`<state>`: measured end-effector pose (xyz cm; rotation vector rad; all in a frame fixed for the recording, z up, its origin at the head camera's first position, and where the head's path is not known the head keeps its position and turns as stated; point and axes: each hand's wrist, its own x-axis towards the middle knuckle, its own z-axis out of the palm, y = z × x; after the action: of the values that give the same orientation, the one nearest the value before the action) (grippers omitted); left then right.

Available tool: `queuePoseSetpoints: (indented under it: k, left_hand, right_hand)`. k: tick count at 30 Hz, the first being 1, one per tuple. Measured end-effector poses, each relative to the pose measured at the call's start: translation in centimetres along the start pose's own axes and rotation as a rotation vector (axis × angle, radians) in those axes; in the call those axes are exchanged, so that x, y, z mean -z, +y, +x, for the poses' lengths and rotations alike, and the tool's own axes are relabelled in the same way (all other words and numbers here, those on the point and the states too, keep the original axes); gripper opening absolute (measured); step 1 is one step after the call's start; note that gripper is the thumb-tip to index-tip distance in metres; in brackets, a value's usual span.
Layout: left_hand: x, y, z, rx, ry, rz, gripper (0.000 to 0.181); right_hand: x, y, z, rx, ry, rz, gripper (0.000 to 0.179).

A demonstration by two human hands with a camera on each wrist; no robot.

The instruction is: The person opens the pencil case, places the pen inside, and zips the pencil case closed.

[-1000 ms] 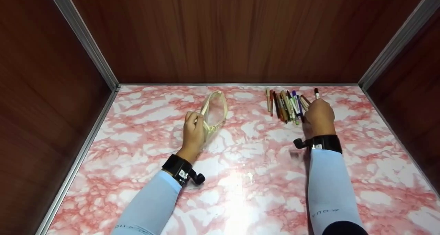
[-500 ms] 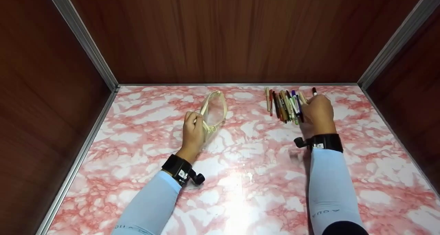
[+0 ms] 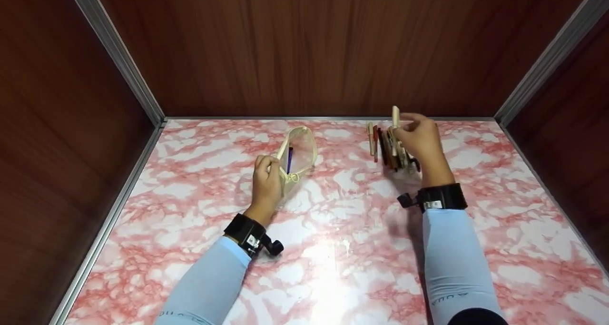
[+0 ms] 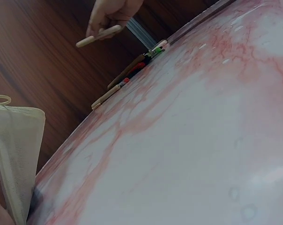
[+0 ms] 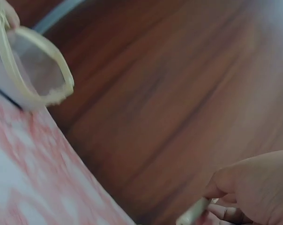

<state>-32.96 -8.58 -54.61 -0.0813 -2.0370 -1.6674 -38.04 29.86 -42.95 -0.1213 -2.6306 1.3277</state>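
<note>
My left hand (image 3: 268,176) grips the near left side of a pale yellow see-through zip pouch (image 3: 314,154), whose mouth is held open. Inside the pouch lies a purple pen (image 3: 289,161). Above the far right of the table, my right hand (image 3: 422,138) pinches a beige pen (image 3: 396,115) between thumb and fingers. The beige pen (image 4: 98,36) shows clear of the table in the left wrist view. Just below that hand lies a row of pens (image 3: 384,149) in several colours, partly covered by it.
The marbled red-and-white tabletop (image 3: 323,249) runs back to a brown wood-grain panel (image 3: 304,49). Panels with grey metal edging (image 3: 119,54) close off both sides. Between the pouch and the pens is a stretch of tabletop.
My right hand has risen from the pens and shifted left, now with a beige pen in its fingers. A purple pen now shows inside the pouch. My left hand has stayed put.
</note>
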Motion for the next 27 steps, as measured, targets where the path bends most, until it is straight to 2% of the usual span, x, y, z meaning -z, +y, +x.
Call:
queuePoseSetpoints:
  k: [3,7,10,16,18,21,27]
  left_hand:
    - [0.1,0.0,0.0,-0.001,0.003,-0.003,0.019]
    - [0.0,0.0,0.0,0.006,0.007,-0.011,0.018]
    - [-0.1,0.1,-0.1,0.016,0.005,-0.024,0.018]
    - [-0.4,0.2,-0.4,0.042,-0.026,-0.031,0.020]
    - [-0.5,0.3,-0.4,0.039,-0.025,-0.026,0.021]
    - [-0.4,0.4,-0.3,0.027,-0.016,-0.020,0.020]
    - [-0.2,0.4,-0.1,0.017,-0.012,-0.001,0.020]
  right_hand:
    - [-1.0,-1.4,-0.4,0.028,-0.017,0.076,0.053]
    - [-2.7,-2.5,-0.7,0.046,-0.077,0.244,0.051]
    - [-4.3,-3.0,-1.1,0.037,-0.130,0.355,0.051]
    - [-7.4,-4.2,-2.1,-0.013,-0.273,0.494,0.050]
    - [-8.3,-4.7,-2.4,-0.024,-0.309,0.519,0.049]
    - [-9.6,-5.8,-2.7,-0.030,-0.368,0.502,0.046]
    - [-12.6,-8.0,-3.0,-0.017,-0.479,0.382,0.042]
